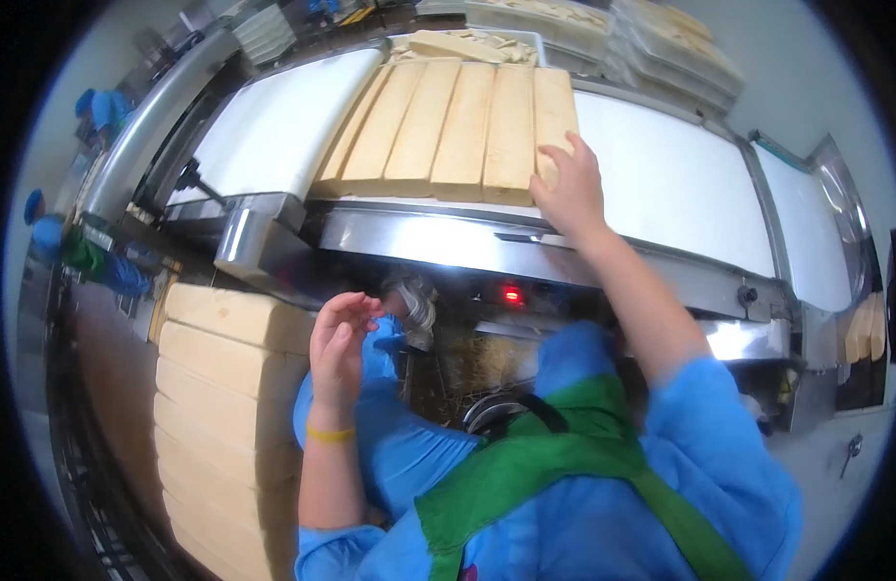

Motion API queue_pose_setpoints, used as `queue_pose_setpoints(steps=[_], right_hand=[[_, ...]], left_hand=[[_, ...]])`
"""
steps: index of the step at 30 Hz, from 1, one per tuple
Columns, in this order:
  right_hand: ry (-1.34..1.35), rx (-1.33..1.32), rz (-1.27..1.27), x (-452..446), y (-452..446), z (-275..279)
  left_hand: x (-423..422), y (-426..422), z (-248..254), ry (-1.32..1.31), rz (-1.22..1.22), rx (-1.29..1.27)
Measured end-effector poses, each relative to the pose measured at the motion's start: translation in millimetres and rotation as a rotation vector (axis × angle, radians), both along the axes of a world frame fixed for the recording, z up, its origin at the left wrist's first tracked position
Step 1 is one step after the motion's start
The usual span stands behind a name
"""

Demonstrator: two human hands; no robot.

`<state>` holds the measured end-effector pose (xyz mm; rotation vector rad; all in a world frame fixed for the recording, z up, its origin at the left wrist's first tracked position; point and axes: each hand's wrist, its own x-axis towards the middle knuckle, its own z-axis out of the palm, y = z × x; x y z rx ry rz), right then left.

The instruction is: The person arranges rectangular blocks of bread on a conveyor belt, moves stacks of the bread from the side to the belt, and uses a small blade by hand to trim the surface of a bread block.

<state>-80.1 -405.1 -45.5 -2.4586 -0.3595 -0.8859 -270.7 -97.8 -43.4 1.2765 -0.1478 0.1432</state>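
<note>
Several long, pale, bread-like blocks lie side by side on a white conveyor belt. My right hand is at the near end of the rightmost block, its thumb and fingers spread around that end. Whether the fingertips press on it cannot be made out. My left hand, with a yellow band at the wrist, is raised below the belt's near edge, fingers curled loosely and apart, holding nothing. Left of it stands a tall stack of similar pale blocks.
A tray of cut pieces sits beyond the belt, with stacked trays behind. A metal roller crosses at the left. Two people in blue stand at the far left. A red display glows under the belt.
</note>
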Motion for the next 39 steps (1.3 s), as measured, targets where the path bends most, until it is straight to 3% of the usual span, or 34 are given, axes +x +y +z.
queue_pose_setpoints(steps=[1, 5, 8, 12, 18, 20, 23, 25, 26, 27, 30, 39], right_hand=[[-0.132, -0.008, 0.09, -15.6, 12.0, 3.8], [0.019, 0.037, 0.709, -79.5, 61.8, 16.7], [0.041, 0.006, 0.986, -111.7, 96.5, 20.6], [0.009, 0.031, 1.225, -142.7, 146.5, 20.0], [-0.007, 0.118, 1.493, -190.8, 247.9, 34.1], [0.017, 0.037, 1.533, -202.6, 282.9, 34.1], [0.006, -0.154, 1.551, -215.1, 324.5, 33.6], [-0.085, -0.333, 1.489, -215.8, 340.1, 26.1], [-0.136, -0.414, 1.451, -213.5, 348.8, 21.9], [-0.181, -0.475, 1.412, -212.0, 355.3, 16.0], [-0.406, -0.414, 1.431, -203.0, 368.7, 3.9], [-0.429, -0.494, 1.478, -204.9, 375.8, 4.6]], left_hand=[[-0.9, 3.9, -2.2, -0.005, 0.029, 0.018], [-17.1, 9.2, 17.5, -0.083, 0.086, 0.179], [-52.8, 26.0, 28.5, -0.204, 0.228, 0.558], [-145.7, 49.3, 38.9, -0.181, 0.634, 0.992], [-321.7, 71.5, 32.7, 0.168, 1.318, 1.293], [-382.2, 79.6, 18.7, 0.286, 1.531, 1.424], [-427.6, 80.6, 0.6, 0.619, 1.933, 1.351], [-463.0, 92.2, -41.0, 0.584, 1.911, 0.938], [-460.1, 98.2, -38.4, 0.551, 1.883, 0.742], [-456.6, 92.6, -38.5, 0.663, 1.843, 0.744], [-446.3, 91.7, -41.5, 0.639, 1.913, 0.846], [-452.4, 93.6, -50.5, 0.546, 1.904, 0.912]])
